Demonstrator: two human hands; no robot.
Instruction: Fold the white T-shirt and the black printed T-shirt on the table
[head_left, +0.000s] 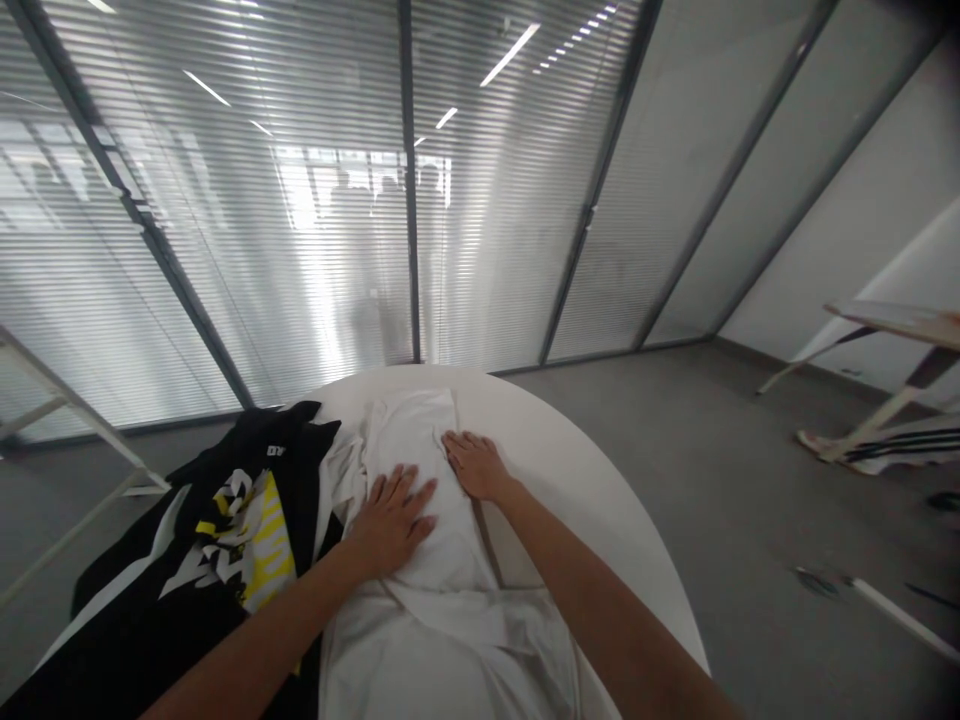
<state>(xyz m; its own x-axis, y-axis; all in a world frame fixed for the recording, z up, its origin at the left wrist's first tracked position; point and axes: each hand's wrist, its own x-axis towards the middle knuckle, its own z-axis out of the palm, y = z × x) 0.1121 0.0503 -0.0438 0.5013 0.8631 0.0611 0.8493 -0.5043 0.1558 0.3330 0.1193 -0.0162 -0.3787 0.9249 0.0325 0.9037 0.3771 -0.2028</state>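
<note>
Head camera showed a person's two bare hands at work over a round white table (592, 480); on its middle lay a white garment (420, 430), spread long and narrow toward the far rim, with its nearer part wider and wrinkled. Left hand (394, 525) was well open, with the palm down and the fingers spread apart; it pressed flat on the garment, near its left side, and had hold of nothing. Right hand (478, 467) was also open, but its fingers were closer together; it rested at the garment's right edge with the fingertips upon the cloth; whether it pinched a little of the edge, I could not tell. Black clothing (202, 610) lay in a loose heap at the left, just beside the garment; it carried a yellow and white print (270, 550), and the left forearm passed over it. Behind the table stood a glass wall with blinds (495, 250); on the grey floor (600, 400), at the right and well apart, was another table (915, 322).
</note>
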